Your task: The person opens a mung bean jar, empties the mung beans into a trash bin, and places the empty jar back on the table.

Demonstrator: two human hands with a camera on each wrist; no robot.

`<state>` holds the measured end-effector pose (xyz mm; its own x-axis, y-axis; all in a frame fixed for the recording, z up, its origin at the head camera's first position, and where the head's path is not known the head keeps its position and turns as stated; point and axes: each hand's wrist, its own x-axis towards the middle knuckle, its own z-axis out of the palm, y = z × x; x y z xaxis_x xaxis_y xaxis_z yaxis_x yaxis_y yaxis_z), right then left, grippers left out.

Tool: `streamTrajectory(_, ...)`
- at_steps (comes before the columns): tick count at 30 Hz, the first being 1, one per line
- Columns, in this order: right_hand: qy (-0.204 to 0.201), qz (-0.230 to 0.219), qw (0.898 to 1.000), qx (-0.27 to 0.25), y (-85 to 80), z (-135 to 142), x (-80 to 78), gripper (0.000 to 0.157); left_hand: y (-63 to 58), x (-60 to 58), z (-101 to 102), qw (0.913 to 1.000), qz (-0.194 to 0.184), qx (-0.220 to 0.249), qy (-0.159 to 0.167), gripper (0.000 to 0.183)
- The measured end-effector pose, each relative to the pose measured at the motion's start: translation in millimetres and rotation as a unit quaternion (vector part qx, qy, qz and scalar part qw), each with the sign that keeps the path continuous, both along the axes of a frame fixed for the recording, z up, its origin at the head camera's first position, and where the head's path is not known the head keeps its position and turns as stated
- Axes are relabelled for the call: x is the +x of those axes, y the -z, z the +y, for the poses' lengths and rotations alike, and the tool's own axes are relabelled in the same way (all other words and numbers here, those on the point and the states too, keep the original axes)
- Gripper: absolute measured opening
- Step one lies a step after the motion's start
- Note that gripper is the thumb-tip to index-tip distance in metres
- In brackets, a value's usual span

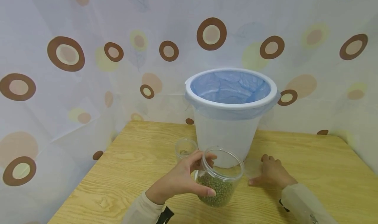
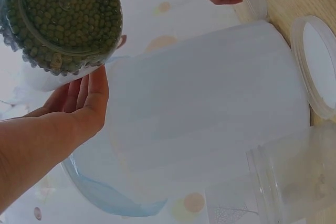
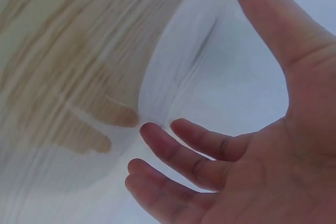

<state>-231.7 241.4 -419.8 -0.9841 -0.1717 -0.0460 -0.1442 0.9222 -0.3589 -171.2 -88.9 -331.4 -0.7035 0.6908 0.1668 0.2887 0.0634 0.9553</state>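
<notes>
My left hand point(image 1: 180, 179) grips a clear plastic jar point(image 1: 228, 174) from its left side, thumb in front and fingers behind. The jar is uncapped and tilted, and green mung beans point(image 1: 217, 188) fill its lower part. In the left wrist view its bean-filled base point(image 2: 68, 19) faces the camera. Low over the table at the right, my right hand point(image 1: 273, 171) spans a translucent round lid point(image 1: 253, 168), with thumb and fingertips at opposite parts of its rim. The right wrist view is blurred, but shows the lid point(image 3: 181, 51) between thumb and fingers.
Behind the jar stands a white bin point(image 1: 225, 135) lined with a blue plastic bag point(image 1: 230, 86). Another clear jar point(image 1: 186, 145) with a little in it sits left of the bin. A second lid point(image 2: 317, 66) lies nearby on the wooden table point(image 1: 136, 158). Patterned sheeting surrounds the table.
</notes>
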Motion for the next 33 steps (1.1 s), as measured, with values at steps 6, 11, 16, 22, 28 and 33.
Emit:
streamTrajectory(6, 0.002, -0.018, 1.000, -0.001, -6.4, 8, -3.2, 0.093, 0.8, -0.2, 0, 1.0000, 0.003, 0.006, 0.000, 0.069)
streamTrajectory(11, 0.008, -0.007, 0.999, -0.048, -25.0, 14, -4.7, 0.076, 0.6, -0.1, 0, 1.0000, -0.008, 0.004, -0.002, 0.069)
streamTrajectory(16, 0.015, 0.055, 0.995, -0.087, -45.3, 20, -4.4, 0.061, 0.7, 0.1, -1, 0.9999, -0.007, 0.004, -0.006, 0.069)
streamTrajectory(22, 0.043, 0.117, 0.983, -0.132, -70.1, 24, -4.3, 0.052, 0.6, 0.3, -1, 0.9999, -0.004, 0.009, -0.005, 0.070)
streamTrajectory(28, 0.063, 0.204, 0.958, -0.192, -94.6, 23, -4.4, 0.045, 0.4, 0.2, -1, 0.9999, -0.006, 0.009, -0.004, 0.070)
streamTrajectory(33, 0.082, 0.270, 0.929, -0.241, -111.6, 20, -5.9, 0.046, 0.8, 0.0, -2, 0.9999, -0.001, 0.011, -0.003, 0.071)
